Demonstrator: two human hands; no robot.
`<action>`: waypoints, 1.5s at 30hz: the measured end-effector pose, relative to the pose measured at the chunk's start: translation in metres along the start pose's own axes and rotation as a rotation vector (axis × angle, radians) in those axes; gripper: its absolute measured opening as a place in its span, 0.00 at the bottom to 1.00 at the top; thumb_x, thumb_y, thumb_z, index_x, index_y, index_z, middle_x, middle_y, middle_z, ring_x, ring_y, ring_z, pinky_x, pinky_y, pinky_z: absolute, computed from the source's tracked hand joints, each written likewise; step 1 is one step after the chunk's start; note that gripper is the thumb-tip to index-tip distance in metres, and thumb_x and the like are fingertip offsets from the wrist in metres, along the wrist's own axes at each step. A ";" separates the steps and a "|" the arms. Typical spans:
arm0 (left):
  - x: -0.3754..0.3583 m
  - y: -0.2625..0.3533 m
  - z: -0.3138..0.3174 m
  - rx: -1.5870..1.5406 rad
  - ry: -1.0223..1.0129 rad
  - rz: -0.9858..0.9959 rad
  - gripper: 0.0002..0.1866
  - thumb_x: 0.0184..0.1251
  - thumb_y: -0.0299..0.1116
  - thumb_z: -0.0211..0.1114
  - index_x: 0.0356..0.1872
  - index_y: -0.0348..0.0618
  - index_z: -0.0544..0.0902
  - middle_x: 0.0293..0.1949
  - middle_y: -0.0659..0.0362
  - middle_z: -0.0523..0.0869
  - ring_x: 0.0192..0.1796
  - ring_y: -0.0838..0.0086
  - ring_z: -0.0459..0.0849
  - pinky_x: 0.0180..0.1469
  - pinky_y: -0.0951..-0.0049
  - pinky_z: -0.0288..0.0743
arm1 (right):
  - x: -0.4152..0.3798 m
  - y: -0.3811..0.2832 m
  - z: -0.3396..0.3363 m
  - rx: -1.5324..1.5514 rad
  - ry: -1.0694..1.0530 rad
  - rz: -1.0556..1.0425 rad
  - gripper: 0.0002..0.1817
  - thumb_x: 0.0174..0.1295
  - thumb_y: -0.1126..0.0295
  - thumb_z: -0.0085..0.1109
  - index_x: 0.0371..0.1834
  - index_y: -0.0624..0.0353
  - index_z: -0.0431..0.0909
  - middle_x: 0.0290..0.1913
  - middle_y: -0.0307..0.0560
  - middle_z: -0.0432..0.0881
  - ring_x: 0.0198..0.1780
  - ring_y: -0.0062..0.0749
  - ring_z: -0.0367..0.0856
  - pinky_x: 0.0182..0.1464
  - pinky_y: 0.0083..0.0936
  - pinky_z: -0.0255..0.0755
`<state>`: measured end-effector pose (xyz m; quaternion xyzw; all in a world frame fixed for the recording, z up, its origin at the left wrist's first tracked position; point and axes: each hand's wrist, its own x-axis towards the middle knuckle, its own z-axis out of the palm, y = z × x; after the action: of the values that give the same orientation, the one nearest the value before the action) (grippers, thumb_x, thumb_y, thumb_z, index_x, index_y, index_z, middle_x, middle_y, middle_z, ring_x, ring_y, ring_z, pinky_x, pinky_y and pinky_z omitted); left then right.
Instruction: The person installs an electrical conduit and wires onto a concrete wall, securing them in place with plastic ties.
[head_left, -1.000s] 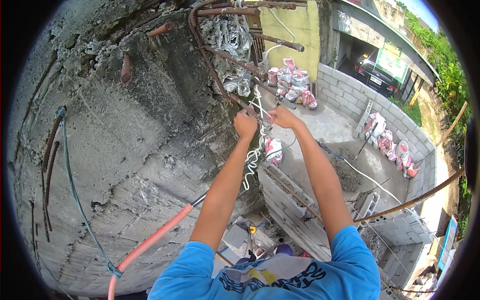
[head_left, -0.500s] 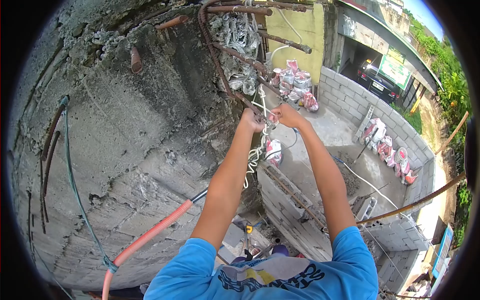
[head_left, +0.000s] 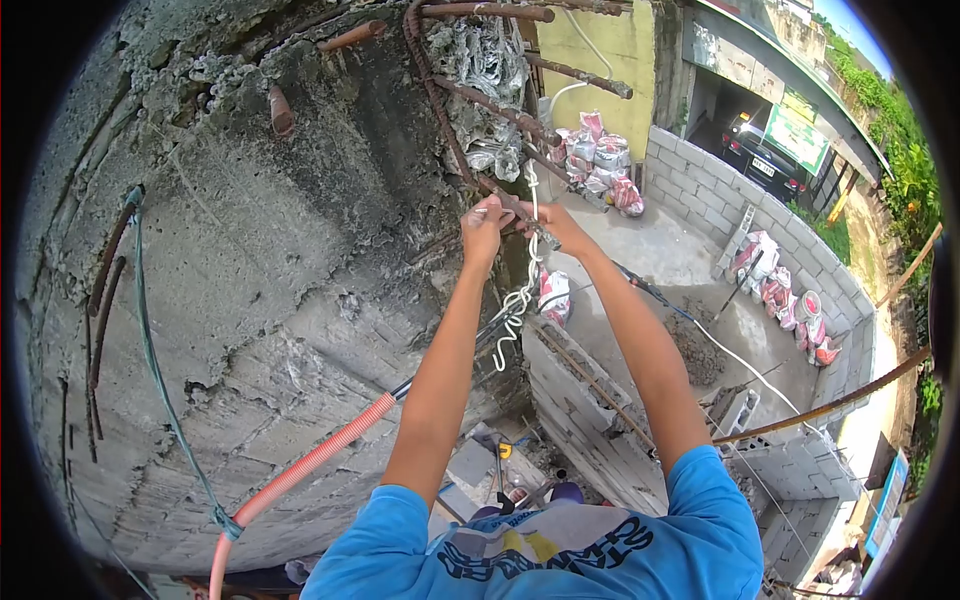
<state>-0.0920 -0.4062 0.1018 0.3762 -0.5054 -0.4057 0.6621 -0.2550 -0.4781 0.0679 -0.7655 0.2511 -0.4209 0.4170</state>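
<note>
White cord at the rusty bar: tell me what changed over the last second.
The left hand rose a little and now pinches the white cord higher up, near the rusty bar. The right hand stayed at the bar with its grip on the cord. The orange hose and the concrete wall stayed put.

- The person wears a bright blue short-sleeved T-shirt (head_left: 560,550), filling the lower middle of the frame.
- Across the shirt's front runs a print in white and grey with dark blue block letters and a touch of yellow; the wording is upside down in this view and cannot be read.
- Both sleeves (head_left: 385,520) end above the elbow, with plain hems.
- Both forearms are bare, reaching up toward the centre of the frame.
- The left hand (head_left: 483,226) and right hand (head_left: 560,226) wear no gloves; no watch or ring shows.
</note>
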 end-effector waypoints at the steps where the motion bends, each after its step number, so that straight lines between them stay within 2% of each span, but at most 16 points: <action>1: -0.006 -0.003 -0.002 0.021 0.033 0.062 0.18 0.75 0.39 0.52 0.47 0.32 0.81 0.47 0.52 0.84 0.49 0.69 0.82 0.54 0.67 0.78 | -0.006 0.002 0.011 0.140 0.128 0.010 0.19 0.63 0.78 0.50 0.58 0.65 0.75 0.43 0.45 0.84 0.42 0.25 0.81 0.46 0.22 0.73; 3: -0.038 0.010 0.006 0.067 0.138 0.196 0.21 0.76 0.41 0.52 0.44 0.27 0.80 0.48 0.48 0.83 0.53 0.66 0.81 0.58 0.65 0.76 | -0.033 -0.016 0.022 0.209 0.406 0.091 0.19 0.68 0.75 0.47 0.61 0.70 0.69 0.50 0.44 0.81 0.45 0.25 0.80 0.50 0.20 0.72; 7: -0.120 0.009 0.010 0.275 0.245 0.471 0.15 0.75 0.32 0.53 0.45 0.27 0.81 0.51 0.46 0.83 0.58 0.62 0.79 0.61 0.62 0.72 | -0.083 0.011 0.040 0.438 0.221 0.105 0.21 0.68 0.71 0.49 0.63 0.67 0.69 0.52 0.46 0.80 0.48 0.27 0.80 0.50 0.23 0.73; 10: -0.157 0.038 0.044 0.610 0.092 0.640 0.09 0.65 0.20 0.58 0.44 0.31 0.82 0.50 0.48 0.84 0.61 0.56 0.78 0.60 0.63 0.73 | -0.105 -0.024 0.054 0.341 0.222 0.038 0.22 0.68 0.66 0.51 0.63 0.65 0.69 0.52 0.46 0.79 0.50 0.28 0.80 0.49 0.23 0.74; 12: -0.158 0.038 0.065 0.690 0.001 0.697 0.13 0.58 0.16 0.61 0.45 0.35 0.83 0.51 0.49 0.84 0.60 0.56 0.79 0.59 0.63 0.74 | -0.106 -0.012 0.064 0.325 0.343 -0.071 0.19 0.69 0.68 0.49 0.59 0.66 0.72 0.45 0.44 0.82 0.47 0.24 0.80 0.48 0.19 0.72; 13: -0.155 0.033 0.075 0.698 -0.021 0.681 0.17 0.52 0.14 0.62 0.45 0.37 0.83 0.52 0.50 0.83 0.60 0.57 0.78 0.60 0.61 0.74 | -0.105 -0.021 0.067 0.192 0.338 -0.068 0.22 0.71 0.59 0.48 0.59 0.64 0.71 0.48 0.47 0.80 0.50 0.30 0.79 0.52 0.22 0.71; 18: -0.121 0.028 0.109 0.934 -0.072 0.810 0.14 0.60 0.22 0.60 0.47 0.38 0.83 0.49 0.49 0.84 0.55 0.55 0.82 0.57 0.64 0.74 | -0.098 0.031 0.098 1.084 0.429 -0.191 0.27 0.73 0.52 0.41 0.65 0.61 0.62 0.53 0.50 0.75 0.51 0.41 0.77 0.54 0.29 0.71; 22: -0.100 0.018 0.093 0.690 0.204 0.714 0.10 0.66 0.27 0.55 0.41 0.36 0.82 0.37 0.49 0.86 0.39 0.61 0.84 0.44 0.68 0.76 | -0.086 0.013 0.096 0.910 0.585 -0.045 0.21 0.73 0.55 0.43 0.51 0.64 0.71 0.43 0.48 0.78 0.43 0.37 0.80 0.46 0.28 0.76; 24: -0.070 -0.033 0.057 0.578 0.203 0.150 0.10 0.67 0.30 0.50 0.31 0.35 0.77 0.26 0.55 0.81 0.29 0.71 0.77 0.35 0.70 0.70 | -0.072 0.040 0.085 0.801 0.607 0.179 0.18 0.73 0.57 0.44 0.43 0.63 0.73 0.38 0.48 0.80 0.39 0.35 0.81 0.43 0.28 0.77; 26: -0.051 -0.029 0.046 0.423 0.196 0.061 0.11 0.67 0.30 0.49 0.24 0.39 0.71 0.22 0.59 0.77 0.27 0.76 0.72 0.31 0.70 0.67 | -0.069 0.026 0.076 0.968 0.617 0.311 0.17 0.72 0.58 0.45 0.38 0.62 0.73 0.34 0.49 0.80 0.36 0.36 0.82 0.40 0.31 0.78; 27: -0.044 -0.018 0.041 0.451 0.096 -0.057 0.09 0.68 0.30 0.49 0.33 0.39 0.77 0.28 0.60 0.79 0.30 0.77 0.73 0.34 0.75 0.67 | -0.065 0.016 0.072 1.052 0.619 0.373 0.17 0.72 0.58 0.45 0.36 0.62 0.73 0.33 0.49 0.80 0.34 0.37 0.82 0.38 0.32 0.78; 30: -0.014 -0.026 0.035 0.296 0.090 -0.264 0.15 0.69 0.31 0.48 0.51 0.37 0.77 0.37 0.60 0.79 0.38 0.77 0.75 0.40 0.76 0.69 | -0.053 0.028 0.060 0.895 0.533 0.526 0.18 0.71 0.56 0.45 0.35 0.62 0.72 0.31 0.50 0.79 0.31 0.40 0.82 0.36 0.36 0.79; 31: -0.010 -0.017 0.035 0.352 0.024 -0.207 0.23 0.71 0.31 0.49 0.65 0.36 0.68 0.46 0.59 0.79 0.45 0.75 0.76 0.48 0.75 0.69 | -0.049 0.032 0.057 0.847 0.473 0.530 0.18 0.70 0.56 0.44 0.35 0.62 0.72 0.30 0.50 0.79 0.28 0.42 0.81 0.33 0.39 0.79; 38: 0.030 -0.028 0.019 0.570 -0.279 0.120 0.24 0.72 0.32 0.54 0.65 0.32 0.66 0.52 0.50 0.81 0.55 0.69 0.78 0.56 0.71 0.70 | -0.041 0.031 0.035 0.797 0.219 0.619 0.16 0.69 0.57 0.44 0.34 0.58 0.72 0.29 0.50 0.78 0.31 0.46 0.82 0.38 0.40 0.80; 43: 0.050 -0.064 0.022 0.641 -0.115 0.302 0.12 0.72 0.35 0.57 0.43 0.35 0.76 0.42 0.57 0.85 0.39 0.79 0.83 0.40 0.77 0.76 | -0.047 0.034 0.041 0.899 0.216 0.544 0.17 0.69 0.55 0.46 0.36 0.59 0.71 0.32 0.52 0.78 0.34 0.50 0.82 0.42 0.45 0.81; 45: 0.059 -0.067 0.015 0.669 -0.232 0.184 0.14 0.72 0.38 0.58 0.42 0.34 0.76 0.41 0.57 0.85 0.40 0.79 0.84 0.41 0.77 0.76 | -0.050 0.032 0.043 0.916 0.229 0.550 0.16 0.70 0.59 0.41 0.38 0.62 0.71 0.34 0.54 0.78 0.37 0.52 0.82 0.44 0.46 0.80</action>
<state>-0.1078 -0.4876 0.0653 0.4764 -0.7136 -0.1966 0.4746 -0.2457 -0.4401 0.0059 -0.3607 0.2768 -0.4434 0.7724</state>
